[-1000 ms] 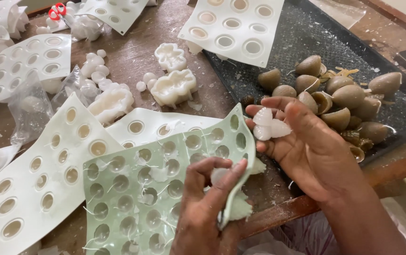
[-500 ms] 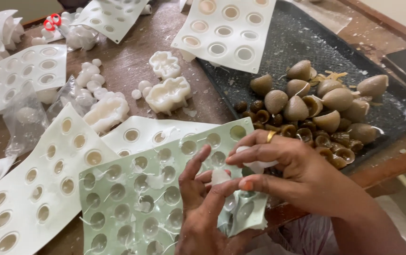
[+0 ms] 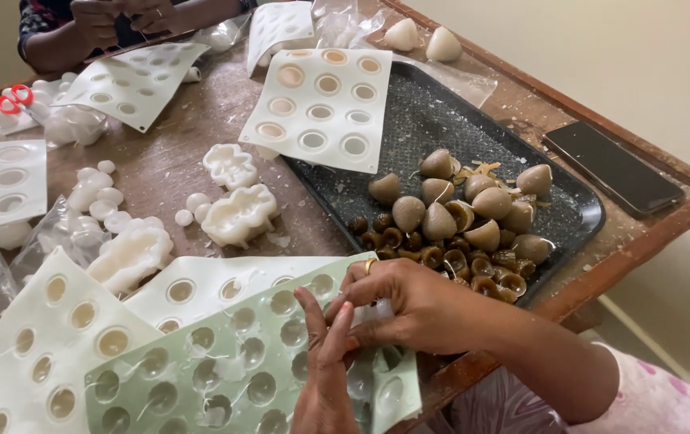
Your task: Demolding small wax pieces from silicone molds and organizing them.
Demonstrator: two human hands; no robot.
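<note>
While my left hand [image 3: 325, 366] lies flat and open-fingered on the green mould [image 3: 224, 366], my right hand [image 3: 409, 309] pinches its corner, dark shells [image 3: 457, 217] just beyond.

Left hand [image 3: 325, 378] wrist cut off; green mould [image 3: 232, 362] corner hidden.

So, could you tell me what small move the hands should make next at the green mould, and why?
Probably press the piece down into a cavity: both hands, left and right, pinch something small over the green mould, though the fingers hide it.
</note>
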